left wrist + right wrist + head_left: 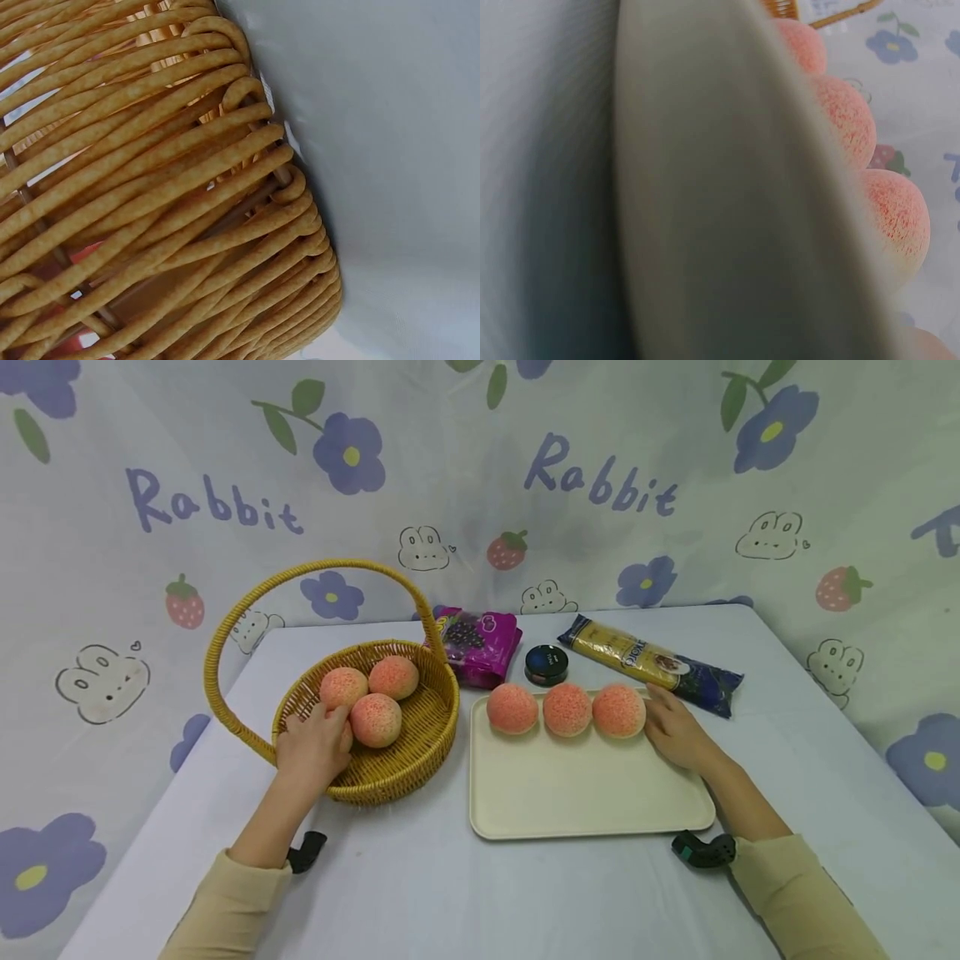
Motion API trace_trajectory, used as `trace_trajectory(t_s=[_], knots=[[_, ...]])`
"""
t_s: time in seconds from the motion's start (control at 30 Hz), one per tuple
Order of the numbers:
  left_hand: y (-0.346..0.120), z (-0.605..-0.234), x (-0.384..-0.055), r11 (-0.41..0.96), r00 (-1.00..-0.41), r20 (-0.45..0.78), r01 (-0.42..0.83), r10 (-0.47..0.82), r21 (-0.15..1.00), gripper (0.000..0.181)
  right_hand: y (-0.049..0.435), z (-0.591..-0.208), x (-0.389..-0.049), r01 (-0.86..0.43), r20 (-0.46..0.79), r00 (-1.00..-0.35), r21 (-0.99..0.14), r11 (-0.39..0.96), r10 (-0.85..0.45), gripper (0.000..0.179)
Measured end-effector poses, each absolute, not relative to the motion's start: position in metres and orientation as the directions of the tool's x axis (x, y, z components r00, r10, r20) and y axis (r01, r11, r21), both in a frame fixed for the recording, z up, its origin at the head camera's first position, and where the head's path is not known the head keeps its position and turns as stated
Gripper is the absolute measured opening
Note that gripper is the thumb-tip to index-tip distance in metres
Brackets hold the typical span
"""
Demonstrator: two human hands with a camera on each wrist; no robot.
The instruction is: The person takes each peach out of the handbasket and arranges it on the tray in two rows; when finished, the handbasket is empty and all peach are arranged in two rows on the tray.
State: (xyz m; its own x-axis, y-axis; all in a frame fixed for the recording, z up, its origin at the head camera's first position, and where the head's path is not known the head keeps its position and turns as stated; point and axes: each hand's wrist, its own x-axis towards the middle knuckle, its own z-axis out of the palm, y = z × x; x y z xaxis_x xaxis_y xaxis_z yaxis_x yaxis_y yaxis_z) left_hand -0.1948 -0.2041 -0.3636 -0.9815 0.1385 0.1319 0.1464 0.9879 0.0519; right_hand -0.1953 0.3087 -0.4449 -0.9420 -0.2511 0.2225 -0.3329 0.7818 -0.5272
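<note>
My left hand [311, 747] reaches over the left rim of a yellow woven basket [431, 760] and grips a peach [347, 739], mostly hidden under the fingers. Three more peaches lie close by in the basket, the nearest [377, 721] right beside the hand. On the cream tray [585, 793], three peaches stand in a row along the far side. My right hand [678, 731] is at the tray's right edge, its fingertips beside the rightmost peach [618, 711]. The left wrist view shows mainly the basket's woven wall [150, 187]; the right wrist view shows the tray's side [720, 187] and the row of peaches.
A purple grape-printed bag [480, 647] lies behind the basket's right side. To its right sits a round dark container [546, 665]. A gold and blue packet [652, 664] lies behind the tray. The basket's tall handle [300, 572] arches overhead, and a printed cloth hangs behind the table.
</note>
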Motion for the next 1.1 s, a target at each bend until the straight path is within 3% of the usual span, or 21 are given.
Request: trace_trajectory(t_s=[0.33,0.57,0.73,0.93,1.1], knots=[[-0.207,-0.363,-0.192,0.984,-0.975,0.173,0.156,0.14,0.085,0.014,0.305,-0.443,-0.195,-0.338,0.224,-0.94,-0.518,0.785,-0.257,0.037],[-0.207,-0.363,-0.187,0.98,-0.965,0.218,0.171,0.146,0.102,0.014,0.305,-0.441,-0.193,-0.335,0.212,-0.942,-0.52,0.786,-0.26,0.036],[-0.207,-0.361,-0.186,0.977,-0.957,0.244,0.186,0.156,0.104,0.02,0.306,-0.443,-0.194,-0.333,0.213,-0.942,-0.515,0.79,-0.259,0.035],[-0.206,-0.357,-0.186,0.974,-0.955,0.248,0.197,0.164,0.115,0.04,0.308,-0.443,-0.194,-0.341,0.222,-0.939,-0.516,0.786,-0.261,0.035],[-0.205,-0.356,-0.184,0.965,-0.928,0.317,0.239,0.194,0.107,0.047,0.309,-0.444,-0.194,-0.344,0.231,-0.938,-0.515,0.785,-0.259,0.035]])
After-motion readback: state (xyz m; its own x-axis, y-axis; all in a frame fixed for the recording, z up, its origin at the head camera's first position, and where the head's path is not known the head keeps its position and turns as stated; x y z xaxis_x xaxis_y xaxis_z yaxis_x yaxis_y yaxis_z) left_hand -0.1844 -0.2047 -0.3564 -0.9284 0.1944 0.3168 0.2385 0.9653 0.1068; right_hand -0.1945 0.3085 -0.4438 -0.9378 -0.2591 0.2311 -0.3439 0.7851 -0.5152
